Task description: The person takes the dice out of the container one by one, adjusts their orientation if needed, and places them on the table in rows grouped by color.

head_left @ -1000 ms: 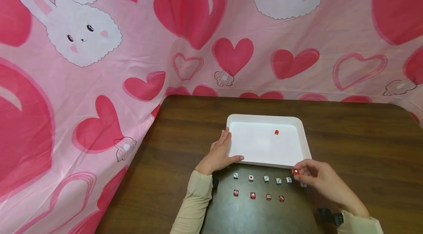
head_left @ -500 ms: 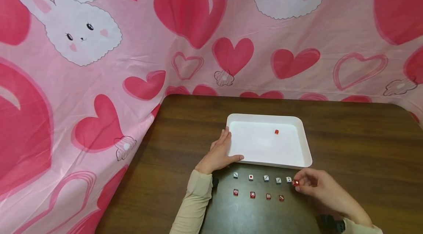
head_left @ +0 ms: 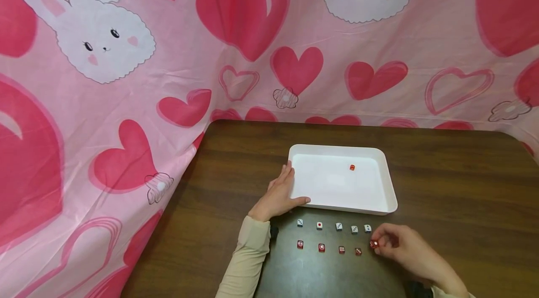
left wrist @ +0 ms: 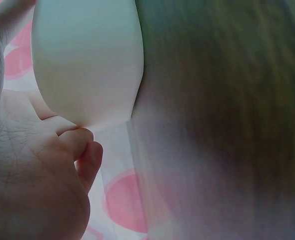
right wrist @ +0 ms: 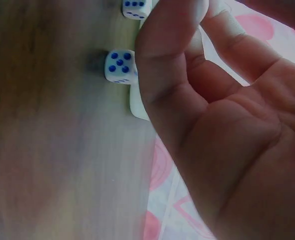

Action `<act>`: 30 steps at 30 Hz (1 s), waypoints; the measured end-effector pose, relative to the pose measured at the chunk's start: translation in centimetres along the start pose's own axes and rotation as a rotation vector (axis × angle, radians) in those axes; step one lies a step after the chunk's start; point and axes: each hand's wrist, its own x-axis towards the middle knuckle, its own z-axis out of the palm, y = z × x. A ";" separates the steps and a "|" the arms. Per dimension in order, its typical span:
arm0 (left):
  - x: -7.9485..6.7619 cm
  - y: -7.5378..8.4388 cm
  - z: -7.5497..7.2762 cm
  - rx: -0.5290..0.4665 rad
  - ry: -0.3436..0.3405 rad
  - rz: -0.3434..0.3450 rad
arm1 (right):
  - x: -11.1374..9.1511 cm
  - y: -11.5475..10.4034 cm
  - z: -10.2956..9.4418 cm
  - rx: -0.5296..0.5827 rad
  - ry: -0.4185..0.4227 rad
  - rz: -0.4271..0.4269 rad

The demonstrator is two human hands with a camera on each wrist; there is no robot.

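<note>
A white tray [head_left: 341,202] stands on the table. My left hand [head_left: 275,197] grips its near left corner, fingers along the left side and thumb at the front rim; its wrist view shows the tray wall [left wrist: 87,65] between thumb and fingers. My right hand [head_left: 402,246] pinches a red die [head_left: 374,244] at the right end of a row of red dice [head_left: 322,248]. Whether that die touches the table is unclear. Behind lies a row of white dice [head_left: 338,226]. A white die with blue dots [right wrist: 120,66] shows beside my right hand in its wrist view.
Another red die [head_left: 352,167] lies inside the tray, toward the back right. The brown wooden table [head_left: 455,176] extends on both sides and behind the tray. A pink cloth with hearts and rabbits [head_left: 252,54] hangs around the far and left edges.
My right hand has carried the red die from the tray's near right corner toward me, down to the right end of the red row. The left hand and tray stay in place.
</note>
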 end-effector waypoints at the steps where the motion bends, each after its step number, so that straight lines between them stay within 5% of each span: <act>1: 0.0 0.0 0.0 -0.001 0.000 0.001 | 0.0 0.0 0.1 -0.002 0.000 0.005; 20: 0.2 -0.3 0.1 -0.030 0.011 0.025 | -0.2 -0.2 0.5 -0.105 -0.039 0.151; 30: 0.3 -0.1 0.0 -0.030 0.002 0.011 | -0.4 -0.1 1.0 -0.169 0.004 0.155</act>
